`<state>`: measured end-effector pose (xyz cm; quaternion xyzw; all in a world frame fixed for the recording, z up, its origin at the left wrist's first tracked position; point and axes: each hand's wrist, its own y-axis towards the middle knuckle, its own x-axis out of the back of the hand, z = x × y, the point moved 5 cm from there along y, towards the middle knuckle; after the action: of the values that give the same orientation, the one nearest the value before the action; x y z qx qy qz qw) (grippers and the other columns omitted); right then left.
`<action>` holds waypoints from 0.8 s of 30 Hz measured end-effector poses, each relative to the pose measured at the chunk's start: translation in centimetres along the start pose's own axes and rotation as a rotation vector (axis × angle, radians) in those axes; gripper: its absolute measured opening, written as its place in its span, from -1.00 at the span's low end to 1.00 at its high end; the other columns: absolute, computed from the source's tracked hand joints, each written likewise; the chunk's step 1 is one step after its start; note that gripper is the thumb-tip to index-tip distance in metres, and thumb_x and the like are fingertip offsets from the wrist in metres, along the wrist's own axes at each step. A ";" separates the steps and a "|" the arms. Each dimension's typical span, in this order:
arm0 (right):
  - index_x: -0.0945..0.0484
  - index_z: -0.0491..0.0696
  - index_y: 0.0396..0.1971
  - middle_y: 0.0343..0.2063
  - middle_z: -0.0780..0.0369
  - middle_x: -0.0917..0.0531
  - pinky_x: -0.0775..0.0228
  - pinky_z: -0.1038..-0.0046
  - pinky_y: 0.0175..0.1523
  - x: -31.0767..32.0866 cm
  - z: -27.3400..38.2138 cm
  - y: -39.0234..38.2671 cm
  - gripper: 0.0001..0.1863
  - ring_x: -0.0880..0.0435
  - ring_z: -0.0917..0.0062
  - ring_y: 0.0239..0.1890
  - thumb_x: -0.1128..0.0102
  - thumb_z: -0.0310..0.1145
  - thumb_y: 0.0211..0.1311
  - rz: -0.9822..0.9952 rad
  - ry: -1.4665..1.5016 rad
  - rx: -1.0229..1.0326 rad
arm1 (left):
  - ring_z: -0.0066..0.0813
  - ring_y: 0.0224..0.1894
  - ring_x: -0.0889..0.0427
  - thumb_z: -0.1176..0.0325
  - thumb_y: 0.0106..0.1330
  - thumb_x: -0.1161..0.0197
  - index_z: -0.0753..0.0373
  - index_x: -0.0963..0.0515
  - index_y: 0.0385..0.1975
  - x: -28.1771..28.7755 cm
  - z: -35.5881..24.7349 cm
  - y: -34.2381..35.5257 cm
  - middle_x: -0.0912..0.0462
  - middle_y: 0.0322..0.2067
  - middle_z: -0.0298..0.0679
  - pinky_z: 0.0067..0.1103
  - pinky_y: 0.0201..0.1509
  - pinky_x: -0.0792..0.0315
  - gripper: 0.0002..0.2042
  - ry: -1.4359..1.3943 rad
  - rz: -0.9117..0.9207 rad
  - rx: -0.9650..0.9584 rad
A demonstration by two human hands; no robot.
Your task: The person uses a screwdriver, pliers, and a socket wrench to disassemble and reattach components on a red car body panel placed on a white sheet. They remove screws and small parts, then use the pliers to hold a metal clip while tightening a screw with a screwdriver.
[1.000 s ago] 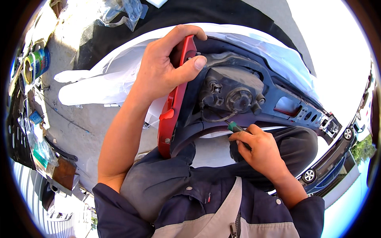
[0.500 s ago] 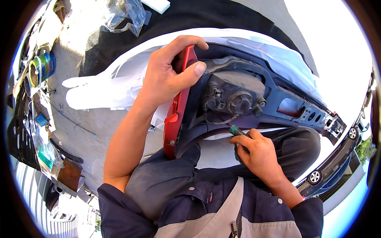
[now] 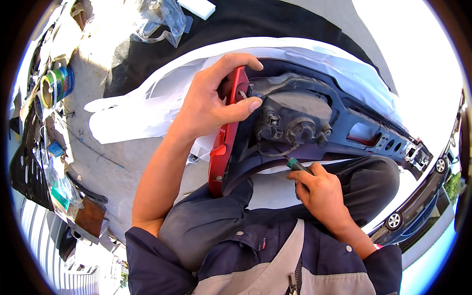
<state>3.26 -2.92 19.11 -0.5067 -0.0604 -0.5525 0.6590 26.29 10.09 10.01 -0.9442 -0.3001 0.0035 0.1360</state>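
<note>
A car bumper (image 3: 225, 160) with a red outer face and dark inner side leans across my lap. My left hand (image 3: 206, 101) grips its red upper edge, thumb on the inner side and fingers over the outside. A small metal stud-like piece (image 3: 243, 94) shows just above the thumb. Fixed inside the bumper is a dusty black lamp housing (image 3: 295, 110) with a round cap and a cable. My right hand (image 3: 320, 191) is closed round a screwdriver (image 3: 296, 165) with a green and black handle, pointing up toward the cable below the lamp. Its tip is hard to make out.
White wrapping sheet (image 3: 132, 118) lies under the bumper, over a black mat (image 3: 246, 24). To the left are a green-blue can-like roll (image 3: 58, 87), clear plastic bags (image 3: 160, 22) and scrap parts. A parked car (image 3: 418, 211) stands at the right.
The view has shifted slightly. My left thumb has moved down the bumper edge, and the small metal piece above it now shows. My right hand keeps the screwdriver in nearly the same place.
</note>
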 end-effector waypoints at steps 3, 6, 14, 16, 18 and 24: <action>-0.75 0.06 -0.26 -0.52 0.17 -0.47 -0.50 0.31 -0.44 -0.2 0.0 -0.2 -0.76 -0.59 0.28 -0.59 -0.33 -0.52 0.03 -0.001 -0.006 -0.008 | -0.65 -0.33 -0.40 0.01 0.17 -0.40 0.21 -0.53 0.06 -0.2 0.2 -0.1 -0.55 -0.12 -0.33 -0.65 -0.21 -0.32 -0.47 0.018 -0.042 -0.053; -0.75 0.06 -0.27 -0.52 0.17 -0.47 -0.50 0.32 -0.44 -0.3 -0.2 0.0 -0.76 -0.59 0.28 -0.59 -0.33 -0.52 0.03 -0.020 0.012 0.000 | -0.65 -0.33 -0.41 0.01 0.19 -0.39 0.22 -0.54 0.05 -0.3 0.6 0.1 -0.55 -0.13 -0.32 -0.65 -0.21 -0.31 -0.48 0.020 -0.081 -0.097; -0.75 0.06 -0.27 -0.51 0.17 -0.47 -0.48 0.33 -0.46 -0.3 0.2 0.2 -0.75 -0.60 0.30 -0.59 -0.35 -0.52 0.00 -0.012 -0.025 -0.002 | -0.67 -0.41 -0.38 0.06 0.18 -0.38 0.23 -0.55 0.04 -0.3 0.5 0.2 -0.50 -0.29 -0.38 -0.68 -0.28 -0.27 -0.50 -0.031 -0.084 -0.053; -0.75 0.06 -0.28 -0.51 0.17 -0.47 -0.48 0.33 -0.47 -0.2 0.2 0.3 -0.75 -0.60 0.30 -0.59 -0.35 -0.52 0.00 -0.008 -0.032 0.005 | -0.65 -0.52 -0.35 0.16 0.14 -0.39 0.18 -0.56 0.02 -0.2 0.5 0.5 -0.38 -0.57 -0.43 -0.65 -0.41 -0.26 -0.55 -0.021 -0.119 -0.133; -0.75 0.06 -0.28 -0.52 0.17 -0.47 -0.48 0.33 -0.47 -0.2 0.0 0.5 -0.75 -0.60 0.30 -0.60 -0.35 -0.52 -0.01 -0.021 -0.020 0.016 | -0.68 -0.46 -0.35 0.08 0.13 -0.40 0.21 -0.55 0.07 0.0 0.7 0.6 -0.43 -0.43 -0.41 -0.68 -0.34 -0.25 -0.47 -0.023 -0.075 -0.142; -0.76 0.05 -0.29 -0.53 0.17 -0.46 -0.46 0.33 -0.50 -0.3 -0.1 0.1 -0.76 -0.58 0.31 -0.62 -0.36 -0.52 -0.02 -0.030 -0.008 0.017 | -0.64 -0.54 -0.37 0.03 0.13 -0.41 0.22 -0.55 0.05 0.0 0.6 0.5 -0.42 -0.55 -0.40 -0.65 -0.45 -0.25 -0.46 0.034 -0.104 -0.210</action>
<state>3.17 -2.80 18.82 -0.5024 -0.0755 -0.5595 0.6548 26.51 9.79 9.33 -0.9362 -0.3452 -0.0513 0.0413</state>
